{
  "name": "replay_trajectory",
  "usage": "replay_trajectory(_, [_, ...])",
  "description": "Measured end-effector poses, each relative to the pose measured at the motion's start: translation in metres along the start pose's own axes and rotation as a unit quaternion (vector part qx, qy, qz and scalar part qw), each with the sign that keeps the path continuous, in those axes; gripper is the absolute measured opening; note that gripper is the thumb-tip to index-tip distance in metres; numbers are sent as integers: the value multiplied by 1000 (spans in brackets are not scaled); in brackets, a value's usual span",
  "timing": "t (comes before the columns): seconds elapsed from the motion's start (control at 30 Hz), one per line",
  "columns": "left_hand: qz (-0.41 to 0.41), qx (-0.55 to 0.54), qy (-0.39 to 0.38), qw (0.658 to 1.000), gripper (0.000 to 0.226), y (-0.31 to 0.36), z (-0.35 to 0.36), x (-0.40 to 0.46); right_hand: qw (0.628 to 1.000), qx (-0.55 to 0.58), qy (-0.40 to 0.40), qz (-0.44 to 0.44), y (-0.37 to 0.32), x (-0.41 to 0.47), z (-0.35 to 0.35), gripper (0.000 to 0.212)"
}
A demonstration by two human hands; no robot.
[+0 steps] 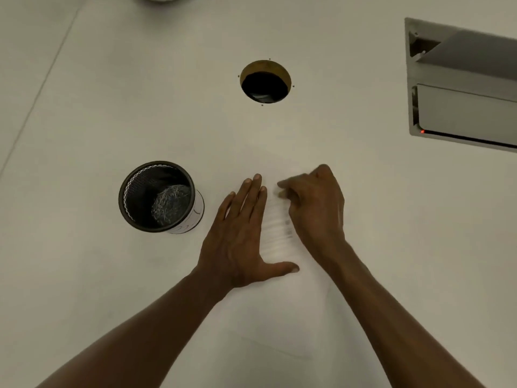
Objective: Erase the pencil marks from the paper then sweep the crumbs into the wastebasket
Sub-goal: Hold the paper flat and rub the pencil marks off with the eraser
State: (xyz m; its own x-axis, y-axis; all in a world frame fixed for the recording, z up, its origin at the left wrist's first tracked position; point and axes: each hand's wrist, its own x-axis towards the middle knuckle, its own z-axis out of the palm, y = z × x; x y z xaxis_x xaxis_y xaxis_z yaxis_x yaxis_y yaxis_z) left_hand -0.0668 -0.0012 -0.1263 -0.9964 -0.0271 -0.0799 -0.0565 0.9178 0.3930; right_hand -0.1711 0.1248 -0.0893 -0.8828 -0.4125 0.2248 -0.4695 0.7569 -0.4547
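While no brand or readable writing shows anywhere, faint dark scribbles run along the white band at the base of the wastebasket (pixel 161 196), too small to make out. That black mesh wastebasket stands left of centre in the frame, open at the top, with a tangle of pale shreds lying inside it.

At the centre of the frame, a white paper (pixel 275 219) lies flat on the pale table (pixel 98 93), hard to tell from the surface; its edges are barely visible. The left hand (pixel 240 236) rests flat on the paper's left part, fingers straight and close together, thumb spread out to the right. The right hand (pixel 313 203) sits just beside it, to the right, blurred, its fingers curled downward over the paper. Whether it pinches an eraser cannot be told, since nothing shows clearly under the fingertips. Between the two hands the paper looks streaked with pale blur.

Above the hands, in the upper middle of the frame, a round cable hole (pixel 265 81) opens in the table. A metal power hatch (pixel 461 85) with a small red light sits at the upper right.
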Motion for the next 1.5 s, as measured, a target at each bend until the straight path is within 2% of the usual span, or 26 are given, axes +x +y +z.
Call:
replay_trajectory(0.17, [1, -12, 29, 999, 135, 0, 4, -1, 1000, -7, -6, -4, 0, -64, -17, 22])
replay_trajectory(0.33, [3, 5, 14, 1000, 139, -2, 3, 0, 999, -26, 19, -13, 2, -2, 6, 20])
replay_trajectory(0.5, [-2, 0, 30, 1000, 135, -1, 2, -1, 1000, -18, 13, 1, 0, -73, -14, 21])
replay_trajectory(0.67, [5, 7, 20, 1000, 138, -3, 2, 0, 998, -27, 53, 4, 3, -7, 5, 23])
replay_trajectory(0.83, [-2, 3, 25, 1000, 136, -2, 2, 0, 999, -17, 36, 15, 0, -69, -13, 28])
replay_trajectory(1.0, [7, 8, 23, 1000, 138, -3, 2, 0, 999, -19, 49, 6, -1, -8, 6, 25])
replay_trajectory(1.17, [2, 9, 21, 1000, 136, -2, 3, 0, 999, -5, 32, 8, 3, -58, -6, 28])
replay_trajectory(1.33, [7, 15, 16, 1000, 139, -4, 2, 1, 998, -3, 63, 21, 3, 0, 10, 21])
replay_trajectory(1.5, [2, 6, 25, 1000, 133, -2, 2, -1, 999, 12, 22, 40, -7, -66, -7, 31])
